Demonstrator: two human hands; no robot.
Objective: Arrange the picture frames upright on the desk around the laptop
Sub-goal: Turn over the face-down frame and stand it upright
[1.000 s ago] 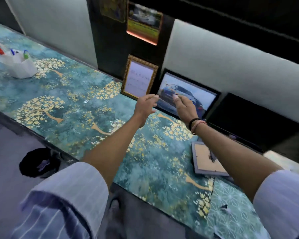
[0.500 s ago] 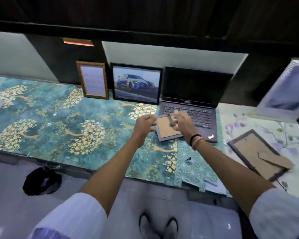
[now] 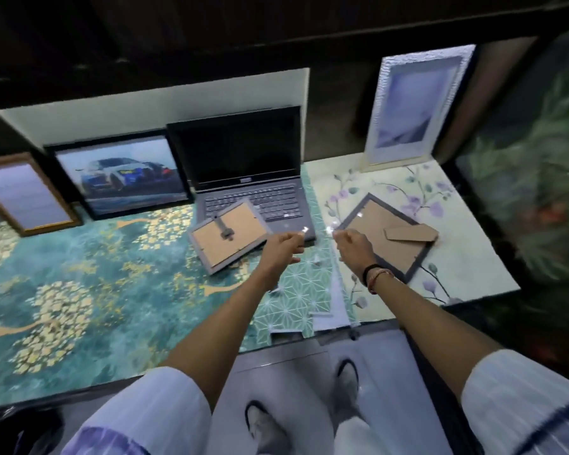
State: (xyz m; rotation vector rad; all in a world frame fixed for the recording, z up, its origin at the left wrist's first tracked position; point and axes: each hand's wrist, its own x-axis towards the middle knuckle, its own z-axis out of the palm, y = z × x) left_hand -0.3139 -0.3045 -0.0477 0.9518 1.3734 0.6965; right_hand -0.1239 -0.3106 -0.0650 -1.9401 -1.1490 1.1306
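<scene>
An open dark laptop [image 3: 243, 178] stands at the back of the desk. Left of it a car picture frame [image 3: 122, 175] and a wooden frame [image 3: 23, 195] stand upright against the wall. A white frame [image 3: 414, 106] stands upright at the back right. A small grey frame [image 3: 227, 238] lies face down, partly on the laptop's front left corner. A larger dark frame [image 3: 388, 238] lies face down to the right, its cardboard stand showing. My left hand [image 3: 284, 247] hovers by the small frame's right edge, fingers loosely curled and holding nothing. My right hand [image 3: 355, 249], also loosely curled, covers the dark frame's left edge.
The desk [image 3: 79, 290] carries a teal and gold patterned cover on the left and a pale floral one on the right. Its front edge runs just above my feet. A dark shelf overhangs the back. Blurred green foliage fills the far right.
The view has swung right. Both hands have left the small grey frame, which stays flat on the laptop's corner, and moved right toward the dark frame.
</scene>
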